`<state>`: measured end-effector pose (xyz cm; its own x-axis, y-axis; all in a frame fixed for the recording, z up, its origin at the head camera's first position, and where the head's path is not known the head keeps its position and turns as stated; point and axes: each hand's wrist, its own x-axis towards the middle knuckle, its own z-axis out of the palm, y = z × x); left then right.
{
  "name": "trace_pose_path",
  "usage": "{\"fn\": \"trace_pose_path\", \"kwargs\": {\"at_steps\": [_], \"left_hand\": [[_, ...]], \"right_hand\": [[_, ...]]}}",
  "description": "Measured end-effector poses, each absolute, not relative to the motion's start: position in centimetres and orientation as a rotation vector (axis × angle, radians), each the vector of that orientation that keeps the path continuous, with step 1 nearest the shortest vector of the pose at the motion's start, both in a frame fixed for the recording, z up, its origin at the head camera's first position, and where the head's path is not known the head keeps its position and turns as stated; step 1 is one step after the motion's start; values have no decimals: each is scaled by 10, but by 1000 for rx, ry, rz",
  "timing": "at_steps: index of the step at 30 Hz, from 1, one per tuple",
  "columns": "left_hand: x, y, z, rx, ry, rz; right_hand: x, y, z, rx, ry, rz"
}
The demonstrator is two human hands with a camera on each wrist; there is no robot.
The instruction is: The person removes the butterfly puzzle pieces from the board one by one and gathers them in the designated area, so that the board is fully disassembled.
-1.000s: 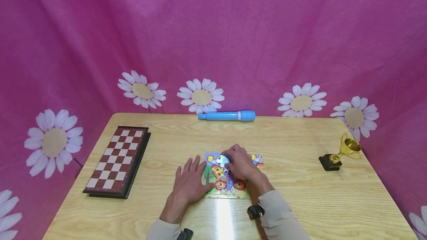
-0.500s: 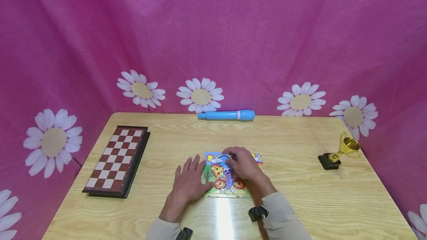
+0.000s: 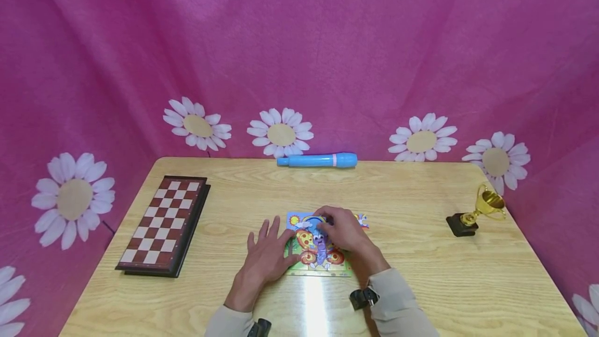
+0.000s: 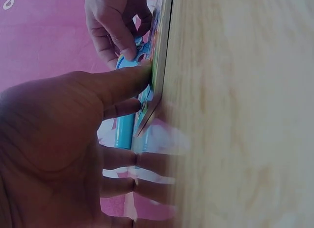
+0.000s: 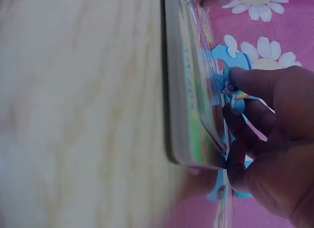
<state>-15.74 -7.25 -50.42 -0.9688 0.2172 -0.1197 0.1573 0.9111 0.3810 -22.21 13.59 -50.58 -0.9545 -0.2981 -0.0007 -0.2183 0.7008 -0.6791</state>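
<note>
A butterfly jigsaw puzzle (image 3: pixel 320 254) lies at the front middle of the table in a shallow tray (image 5: pixel 177 115). My right hand (image 3: pixel 345 230) is over its upper right part, pinching a blue puzzle piece (image 5: pixel 236 104) between thumb and fingers. That piece stands tilted above the picture in the right wrist view. Another raised blue piece with a rainbow edge (image 4: pixel 126 62) shows beside it. My left hand (image 3: pixel 265 260) is at the puzzle's left side, thumb and index finger touching its edge, the other fingers spread on the table. My right palm hides the puzzle's right part.
A folded chessboard (image 3: pixel 164 225) lies on the left of the wooden table (image 3: pixel 407 191). At the back edge is a blue tube-shaped toy (image 3: pixel 315 160). A gold trophy cup (image 3: pixel 486 207) stands at the right. A pink flowered cloth (image 3: pixel 299 56) hangs behind.
The blue rainbow piece, tilted and shiny a second ago, now lies flatter over the puzzle's top. My right hand has shifted slightly right. My left index finger has moved onto the puzzle's edge.
</note>
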Motion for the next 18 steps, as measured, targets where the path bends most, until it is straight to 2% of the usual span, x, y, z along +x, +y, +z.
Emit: {"fn": "trace_pose_path", "kwargs": {"at_steps": [18], "left_hand": [[-157, -70, -503, 271, 2897, 522]], "right_hand": [[-224, 140, -507, -314, 2754, -1244]]}}
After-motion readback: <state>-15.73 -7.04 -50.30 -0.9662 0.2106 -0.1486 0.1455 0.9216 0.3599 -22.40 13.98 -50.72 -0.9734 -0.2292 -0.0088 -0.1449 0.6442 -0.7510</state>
